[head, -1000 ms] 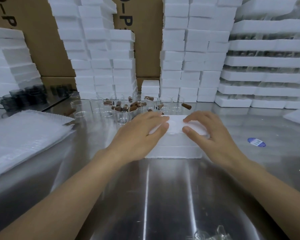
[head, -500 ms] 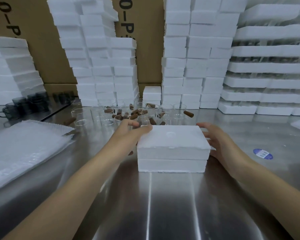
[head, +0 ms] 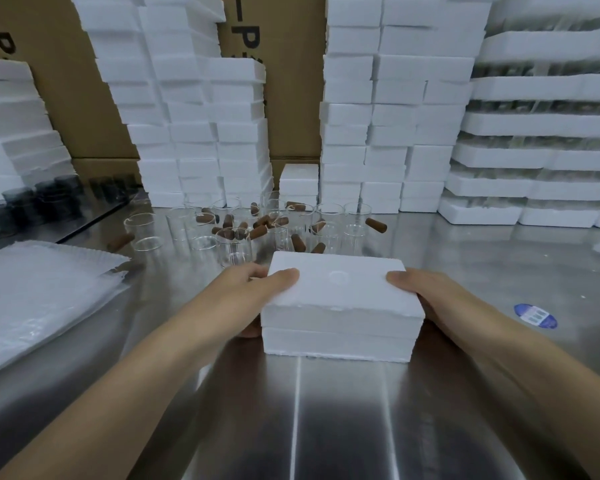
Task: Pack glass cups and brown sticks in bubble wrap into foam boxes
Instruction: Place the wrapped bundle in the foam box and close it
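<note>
Currently left hand (head: pixel 253 289) and right hand (head: pixel 426 296) clasp the white rectangular foam box (head: pixel 340 306) by its ends, mid worktop (head: pixel 326 410); judged light, crumbly: grip evenly, gently.

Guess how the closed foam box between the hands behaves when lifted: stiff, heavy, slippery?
Probably stiff: the foam box shows crisp edges where the left hand and right hand grip it. Likely light, being foam; contents hidden. The seam between halves suggests the top half could shift.

Closed foam box (head: pixel 340 317) contents hidden, right hand (head: pixel 440 299) fingers behind its side, blue sticker (head: pixel 535 315) print illegible
</note>
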`<state>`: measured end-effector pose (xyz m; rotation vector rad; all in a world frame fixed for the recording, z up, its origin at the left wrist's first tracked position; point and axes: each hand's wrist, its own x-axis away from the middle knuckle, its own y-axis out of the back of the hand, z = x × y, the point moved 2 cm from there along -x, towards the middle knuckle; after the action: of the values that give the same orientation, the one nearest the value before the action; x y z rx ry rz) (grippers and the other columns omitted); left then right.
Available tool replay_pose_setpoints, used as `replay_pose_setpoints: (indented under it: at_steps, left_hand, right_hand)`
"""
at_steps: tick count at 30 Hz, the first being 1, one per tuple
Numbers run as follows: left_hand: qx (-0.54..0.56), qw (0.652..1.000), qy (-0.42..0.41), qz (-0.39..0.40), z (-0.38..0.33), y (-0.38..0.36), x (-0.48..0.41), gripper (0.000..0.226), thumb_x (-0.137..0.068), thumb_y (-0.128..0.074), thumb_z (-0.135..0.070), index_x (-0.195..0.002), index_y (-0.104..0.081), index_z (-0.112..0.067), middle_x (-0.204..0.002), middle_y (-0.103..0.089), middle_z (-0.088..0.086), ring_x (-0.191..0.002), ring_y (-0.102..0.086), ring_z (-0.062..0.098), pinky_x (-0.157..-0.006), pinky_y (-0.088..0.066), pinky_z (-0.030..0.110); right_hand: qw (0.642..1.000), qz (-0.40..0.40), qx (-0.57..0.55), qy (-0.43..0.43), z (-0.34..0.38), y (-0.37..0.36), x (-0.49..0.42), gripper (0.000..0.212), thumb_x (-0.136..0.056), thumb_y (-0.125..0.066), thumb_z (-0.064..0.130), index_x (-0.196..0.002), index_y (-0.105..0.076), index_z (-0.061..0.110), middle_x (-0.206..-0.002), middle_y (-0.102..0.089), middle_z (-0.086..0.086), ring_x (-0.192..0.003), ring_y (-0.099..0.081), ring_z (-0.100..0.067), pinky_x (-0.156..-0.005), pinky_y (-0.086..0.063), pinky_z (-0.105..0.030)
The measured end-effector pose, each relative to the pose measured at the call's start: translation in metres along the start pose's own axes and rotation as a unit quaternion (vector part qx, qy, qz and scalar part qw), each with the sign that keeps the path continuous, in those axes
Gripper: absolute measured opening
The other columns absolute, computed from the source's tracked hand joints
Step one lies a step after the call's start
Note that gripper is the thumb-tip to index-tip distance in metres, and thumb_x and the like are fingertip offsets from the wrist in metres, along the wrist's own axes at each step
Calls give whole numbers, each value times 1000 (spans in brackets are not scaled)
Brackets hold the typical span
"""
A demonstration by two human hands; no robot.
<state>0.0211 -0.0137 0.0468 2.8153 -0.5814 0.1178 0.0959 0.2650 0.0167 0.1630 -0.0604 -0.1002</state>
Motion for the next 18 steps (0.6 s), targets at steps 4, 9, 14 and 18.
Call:
replay_pose_setpoints:
  at_steps: [4,9,14,18]
  left_hand:
    - [76,997,-4,-8,-2,-11,7,35,-91,-79,-49,-117,-72,-26,-95,-80,-11,-80,-79,6,-64,-66,30]
    - [131,987,-88,-27,-16,-12,16,58,-60,-90,-51,-115,-76,-36,-106,-77,-17,-87,-79,9,-61,-60,24]
    - [168,963,-197,-70,-26,-5,23,63,-58,-95,-45,-118,-76,-36,-126,-75,-12,-106,-78,16,-72,-60,22]
    - [267,937,-191,-120,-19,-12,24,89,-53,-97,-58,-136,-63,-51,-133,-71,-13,-123,-71,21,-97,-57,39]
  right_hand:
    - [997,49,-61,-3,4,4,5,38,-87,-67,44,-119,-79,26,-125,-76,-9,-111,-74,-25,-87,-59,-30]
    - [985,115,-128,-19,8,12,11,49,-83,-73,39,-131,-72,28,-138,-69,-10,-126,-67,-29,-94,-58,-31]
    - [971,160,-177,-31,8,12,14,68,-76,-90,34,-138,-66,19,-137,-69,-14,-124,-68,-31,-97,-58,-36]
    - [979,109,-171,16,17,-5,17,67,-72,-93,42,-132,-70,24,-139,-67,-15,-127,-66,-34,-94,-58,-33]
